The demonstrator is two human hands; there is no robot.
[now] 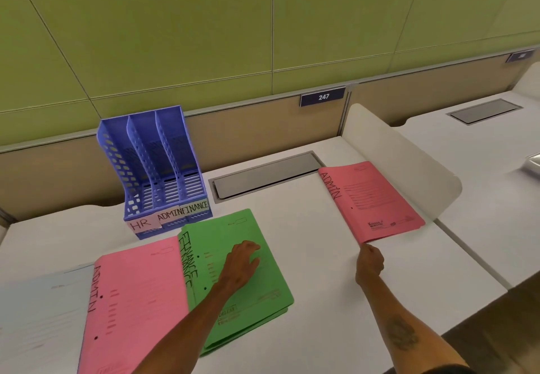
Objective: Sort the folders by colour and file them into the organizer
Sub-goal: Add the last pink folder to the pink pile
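A blue three-slot organizer (152, 169) stands at the back left, its slots labelled HR, ADMIN and FINANCE and holding no folders. In front of it lie green FINANCE folders (257, 300), stacked slightly askew. My left hand (242, 262) rests flat on the top green one, fingers spread. A pink ADMIN folder (131, 300) lies to their left, overlapping a pale blue folder (35, 315) at the frame's left edge. Another pink ADMIN folder (377, 201) lies at the right. My right hand (369, 262) pinches its near corner.
A grey cable hatch (263, 175) is set into the white desk (315, 271) behind the folders. A white curved divider (409, 151) rises right of the pink folder. Beyond it is a neighbouring desk (482, 213). A low partition with a "247" plate (323, 97) runs along the back.
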